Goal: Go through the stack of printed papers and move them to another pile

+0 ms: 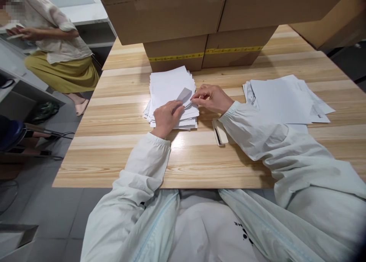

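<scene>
A thick, uneven stack of white paper [168,84] lies on the wooden table in front of me. My left hand [167,117] rests on its lower left side, thumb and fingers closed on a lifted, curled sheet of paper [185,95]. From the right, my right hand [213,97] pinches the edge of the lifted sheets with thumb and forefinger. How many sheets are between the fingers is too small to tell. Just below my right wrist lies a cream-coloured stapler [220,133], touched by neither hand.
A second, fanned-out paper pile [281,100] lies to the right, partly behind my right sleeve. Large cardboard boxes [174,48] with yellow tape stand stacked at the table's back. At the left, another person [61,40] sits beside shelves, and a dark blue stool [13,132] stands on the floor.
</scene>
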Demonstrator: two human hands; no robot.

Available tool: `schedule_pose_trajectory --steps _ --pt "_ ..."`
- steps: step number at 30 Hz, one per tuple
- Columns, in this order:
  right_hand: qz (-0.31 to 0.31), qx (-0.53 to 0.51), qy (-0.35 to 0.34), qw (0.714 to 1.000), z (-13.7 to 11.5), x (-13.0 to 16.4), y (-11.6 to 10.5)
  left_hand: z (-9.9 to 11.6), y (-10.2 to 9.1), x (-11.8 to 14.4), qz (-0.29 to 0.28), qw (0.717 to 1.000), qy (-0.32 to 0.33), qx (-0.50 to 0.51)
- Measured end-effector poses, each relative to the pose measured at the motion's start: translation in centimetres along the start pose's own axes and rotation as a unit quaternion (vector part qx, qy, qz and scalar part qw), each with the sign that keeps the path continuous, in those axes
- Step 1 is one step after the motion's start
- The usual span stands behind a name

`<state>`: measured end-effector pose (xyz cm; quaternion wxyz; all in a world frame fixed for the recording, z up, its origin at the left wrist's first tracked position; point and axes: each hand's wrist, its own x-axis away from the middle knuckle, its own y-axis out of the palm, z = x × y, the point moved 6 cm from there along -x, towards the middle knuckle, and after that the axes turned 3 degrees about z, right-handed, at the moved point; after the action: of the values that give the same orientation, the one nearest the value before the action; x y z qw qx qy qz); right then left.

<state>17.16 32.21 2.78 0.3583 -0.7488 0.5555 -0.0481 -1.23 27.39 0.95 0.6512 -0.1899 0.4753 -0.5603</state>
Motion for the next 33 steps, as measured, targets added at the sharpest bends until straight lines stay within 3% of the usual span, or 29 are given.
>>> schedule_pose_trajectory --steps 21,33 --pt "-0.011 -0.089 0.031 0.996 0.0 -1.1 0.7 -0.9 0.4 -0.6 0.017 1.0 -0.022 0.002" --pt "-0.024 -0.161 0.062 0.985 0.2 -0.6 0.8 0.2 0.4 -0.2 0.008 0.999 0.022 -0.043"
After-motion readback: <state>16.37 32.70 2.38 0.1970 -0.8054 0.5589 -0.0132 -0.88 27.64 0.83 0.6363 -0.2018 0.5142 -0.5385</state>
